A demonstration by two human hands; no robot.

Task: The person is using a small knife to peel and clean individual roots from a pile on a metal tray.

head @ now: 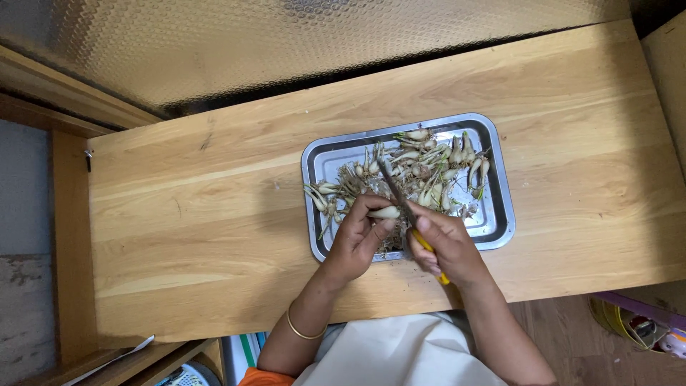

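View: one head camera, worn by the person.
Direction: looked straight down on the board (214, 207) and tray (500, 229).
Distance: close, at arm's length above the hands.

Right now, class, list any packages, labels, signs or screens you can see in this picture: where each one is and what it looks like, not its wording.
None are clearly visible: only a metal tray of small bulbs on a wooden board, with the left hand holding a bulb and the right hand a yellow-handled knife.
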